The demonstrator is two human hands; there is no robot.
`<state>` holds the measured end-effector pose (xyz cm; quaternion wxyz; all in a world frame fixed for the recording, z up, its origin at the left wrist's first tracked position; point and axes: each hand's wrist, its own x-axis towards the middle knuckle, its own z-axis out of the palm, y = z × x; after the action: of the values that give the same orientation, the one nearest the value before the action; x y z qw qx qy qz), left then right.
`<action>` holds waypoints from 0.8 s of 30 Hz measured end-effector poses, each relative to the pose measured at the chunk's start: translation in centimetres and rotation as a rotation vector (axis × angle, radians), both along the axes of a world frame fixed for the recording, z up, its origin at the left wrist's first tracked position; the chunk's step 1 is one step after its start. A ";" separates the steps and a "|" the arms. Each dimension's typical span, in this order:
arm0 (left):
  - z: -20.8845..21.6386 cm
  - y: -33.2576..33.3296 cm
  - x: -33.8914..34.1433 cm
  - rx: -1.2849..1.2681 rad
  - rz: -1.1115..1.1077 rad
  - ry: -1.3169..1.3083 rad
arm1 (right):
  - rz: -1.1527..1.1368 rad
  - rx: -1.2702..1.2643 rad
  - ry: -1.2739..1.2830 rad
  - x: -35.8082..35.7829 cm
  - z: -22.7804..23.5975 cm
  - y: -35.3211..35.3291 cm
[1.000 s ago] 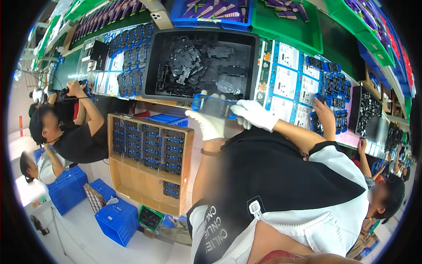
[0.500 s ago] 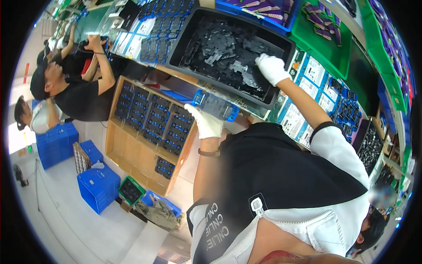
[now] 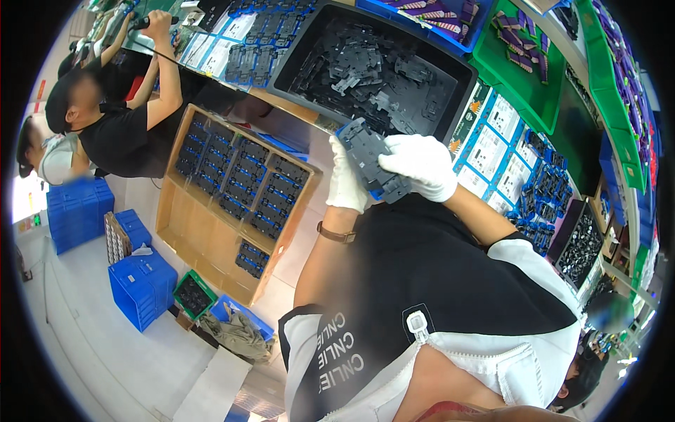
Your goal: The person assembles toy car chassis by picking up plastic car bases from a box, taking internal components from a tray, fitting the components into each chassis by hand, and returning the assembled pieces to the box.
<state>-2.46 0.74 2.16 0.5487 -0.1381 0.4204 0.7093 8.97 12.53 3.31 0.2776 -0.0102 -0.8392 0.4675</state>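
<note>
Both white-gloved hands are at a flat black-and-blue plastic chassis part point(image 3: 370, 156), held tilted in front of my chest. My left hand point(image 3: 346, 181) grips it along its left edge, the fingers mostly behind it. From the other side my right hand point(image 3: 424, 167) closes on its right edge, thumb and fingers at the black upper face. A notched black plate covers most of that face, with blue showing at the ends. Just beyond stands a black bin point(image 3: 295, 88) with a loose heap of thin black plastic plates point(image 3: 355, 60).
To the left, a cardboard box point(image 3: 204, 243) holds rows of black-and-blue parts. More such parts point(image 3: 256, 65) lie left of the bin, and blue parts point(image 3: 545, 186) lie to the right. A green tray point(image 3: 492, 67) holds purple pieces. A co-worker point(image 3: 116, 126) works at the far left.
My right hand has come out of the bin to the part in my left hand. A black plate now covers the part's face, where a smoother dark surface with blue ends showed before.
</note>
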 end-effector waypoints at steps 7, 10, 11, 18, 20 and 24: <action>0.5 -0.7 0.3 0.000 -0.009 0.055 | -0.046 0.459 0.211 -0.7 0.5 -0.4; 0.5 -1.4 0.3 0.193 0.008 -0.029 | -0.071 0.480 0.154 -0.6 0.7 -0.6; 0.2 -1.6 0.3 0.191 0.013 -0.030 | -0.048 0.434 0.064 -0.4 0.8 -0.8; 0.4 -1.6 0.3 0.191 0.114 0.084 | -0.018 0.472 -0.162 -0.7 2.0 -1.9; 0.1 -1.6 0.2 0.153 0.150 0.154 | -0.019 0.493 -0.194 -0.8 2.6 -1.8; -1.2 -1.7 0.0 0.199 0.233 0.206 | -0.204 0.215 -0.205 0.3 -0.1 -2.9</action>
<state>-2.49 -0.93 0.93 0.4281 -0.0574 0.3831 0.8165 9.24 9.68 3.23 0.2360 -0.1130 -0.9029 0.3410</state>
